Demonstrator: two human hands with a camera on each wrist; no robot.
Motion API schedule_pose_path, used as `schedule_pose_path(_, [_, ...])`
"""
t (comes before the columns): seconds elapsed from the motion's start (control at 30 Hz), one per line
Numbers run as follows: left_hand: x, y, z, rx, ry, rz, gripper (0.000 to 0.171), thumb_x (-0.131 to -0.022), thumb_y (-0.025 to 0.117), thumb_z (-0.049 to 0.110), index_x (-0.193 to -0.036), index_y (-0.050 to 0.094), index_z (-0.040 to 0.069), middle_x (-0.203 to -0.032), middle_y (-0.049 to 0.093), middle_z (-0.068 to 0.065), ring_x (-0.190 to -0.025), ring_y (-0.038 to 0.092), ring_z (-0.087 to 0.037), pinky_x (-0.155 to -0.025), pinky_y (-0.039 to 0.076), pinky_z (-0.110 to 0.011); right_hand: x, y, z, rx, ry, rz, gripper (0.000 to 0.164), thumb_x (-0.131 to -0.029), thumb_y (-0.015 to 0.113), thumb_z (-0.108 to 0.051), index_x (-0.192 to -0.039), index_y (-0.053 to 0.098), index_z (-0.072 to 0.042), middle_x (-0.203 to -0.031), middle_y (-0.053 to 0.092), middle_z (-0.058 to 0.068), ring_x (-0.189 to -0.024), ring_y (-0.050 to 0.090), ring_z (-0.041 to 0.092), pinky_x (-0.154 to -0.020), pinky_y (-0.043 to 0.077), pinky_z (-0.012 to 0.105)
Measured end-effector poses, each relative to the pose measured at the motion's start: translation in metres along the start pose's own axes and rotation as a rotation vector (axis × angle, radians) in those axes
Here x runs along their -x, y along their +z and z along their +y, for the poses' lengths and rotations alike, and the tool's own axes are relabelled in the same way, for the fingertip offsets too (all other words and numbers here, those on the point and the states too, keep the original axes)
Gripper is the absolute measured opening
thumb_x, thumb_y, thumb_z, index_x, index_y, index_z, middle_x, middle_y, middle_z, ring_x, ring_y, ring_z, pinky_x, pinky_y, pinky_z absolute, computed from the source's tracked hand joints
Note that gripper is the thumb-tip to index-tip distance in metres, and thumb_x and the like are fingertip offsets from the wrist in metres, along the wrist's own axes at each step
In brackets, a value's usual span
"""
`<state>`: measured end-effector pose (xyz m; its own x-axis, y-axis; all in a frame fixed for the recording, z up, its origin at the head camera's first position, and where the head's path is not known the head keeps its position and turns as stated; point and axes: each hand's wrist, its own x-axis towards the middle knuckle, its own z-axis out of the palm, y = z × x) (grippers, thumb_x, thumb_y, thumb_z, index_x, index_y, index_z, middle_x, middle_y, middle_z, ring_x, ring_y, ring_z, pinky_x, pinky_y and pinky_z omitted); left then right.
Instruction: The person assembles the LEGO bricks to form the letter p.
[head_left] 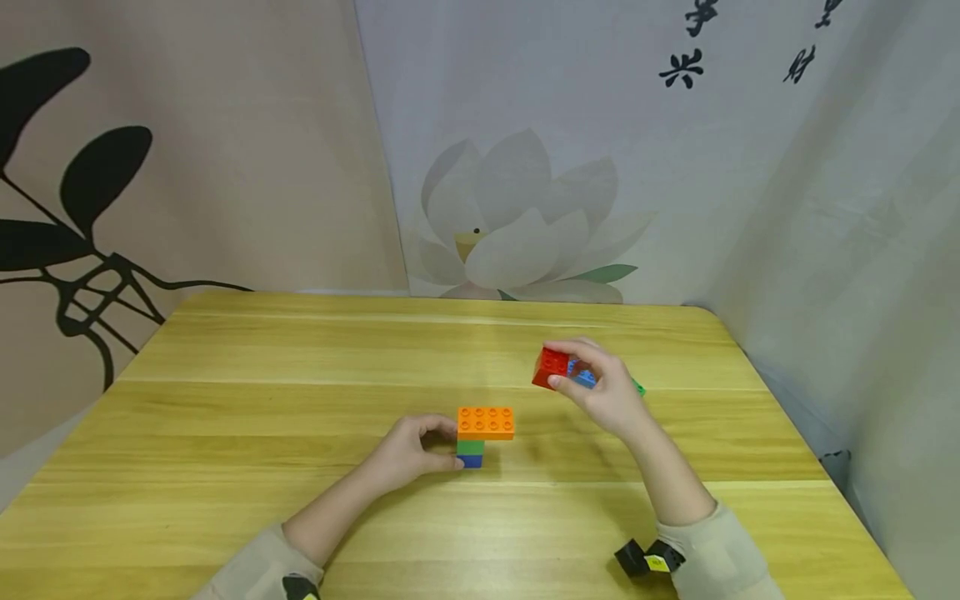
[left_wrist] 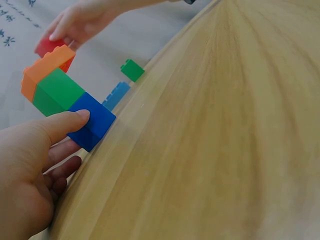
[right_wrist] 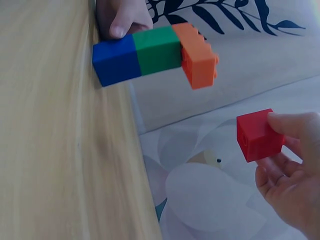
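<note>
Red block [head_left: 551,367]: held in the air above the table [head_left: 300,358], right of the stack and well apart from it; studs show on its top in the head view.
Right hand [head_left: 606,392]: yours is narrow, thumb and fingers pinching the red block, with the block's left end free.
Left hand [head_left: 408,454]: yours grips low on the stack, thumb pressed on the blue block [head_left: 470,462], the other fingers bent at its left and far side; how firm that hold is, you cannot tell from here.
Stack: upright on the table just right of your left hand, blue block at the base, green block [head_left: 470,447] in the middle, orange block [head_left: 486,423] on top.
Orange block: lies across the green block, flush at the left and overhanging to the right, studs up.
Loose blocks: a light blue block [head_left: 582,377] and a second green block [head_left: 639,387] sit on the far right of the table, each partly hidden by your right hand in the head view.
Both hands: the step looks like bringing the red block over while you steady the stack.
Orange studs: if the red block is meant for them, the next move calls for lining it up level and pressing straight down; weight on the overhang could tip the stack, so your left hand should brace the base.
</note>
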<state>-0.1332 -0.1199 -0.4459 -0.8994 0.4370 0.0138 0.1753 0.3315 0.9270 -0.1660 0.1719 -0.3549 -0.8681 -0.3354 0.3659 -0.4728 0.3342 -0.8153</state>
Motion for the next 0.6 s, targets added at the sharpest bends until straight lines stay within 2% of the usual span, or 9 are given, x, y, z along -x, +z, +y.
schedule_pose_path(0.1, [0.000, 0.000, 0.000, 0.000, 0.002, 0.000, 0.034, -0.076, 0.082, 0.017, -0.107, 0.068, 0.009, -0.100, 0.066, 0.002, -0.094, 0.058, -0.019, -0.081, 0.049, -0.032, 0.001, 0.002, -0.010, -0.009, -0.021, 0.002, 0.040, -0.083, 0.068, 0.010, -0.122, 0.060, 0.005, -0.117, 0.059, 0.016, -0.089, 0.054, 0.030, -0.075, 0.047, 0.024])
schedule_pose_path(0.2, [-0.001, 0.000, -0.001, 0.001, 0.003, 0.000, 0.034, -0.076, 0.082, 0.017, -0.106, 0.068, 0.009, -0.099, 0.066, 0.001, -0.093, 0.058, -0.020, -0.081, 0.049, -0.031, 0.003, 0.004, -0.015, -0.019, -0.042, -0.002, 0.040, -0.083, 0.068, 0.010, -0.122, 0.060, 0.004, -0.117, 0.060, 0.014, -0.089, 0.053, 0.026, -0.075, 0.047, 0.024])
schedule_pose_path(0.4, [-0.001, 0.001, -0.001, 0.006, 0.007, -0.003, 0.034, -0.076, 0.082, 0.017, -0.106, 0.068, 0.008, -0.099, 0.066, 0.000, -0.093, 0.058, -0.020, -0.080, 0.049, -0.031, 0.005, 0.008, -0.019, -0.025, -0.145, -0.013, 0.041, -0.082, 0.070, 0.009, -0.121, 0.062, 0.001, -0.116, 0.061, 0.009, -0.094, 0.054, 0.019, -0.076, 0.047, 0.027])
schedule_pose_path(0.6, [-0.001, 0.001, -0.002, 0.005, 0.010, 0.001, 0.035, -0.076, 0.082, 0.017, -0.106, 0.068, 0.008, -0.099, 0.066, 0.001, -0.093, 0.059, -0.020, -0.081, 0.049, -0.031, 0.005, 0.014, -0.045, 0.001, -0.229, -0.019, 0.039, -0.078, 0.070, 0.015, -0.115, 0.062, 0.009, -0.110, 0.062, 0.018, -0.089, 0.053, 0.019, -0.073, 0.047, 0.036])
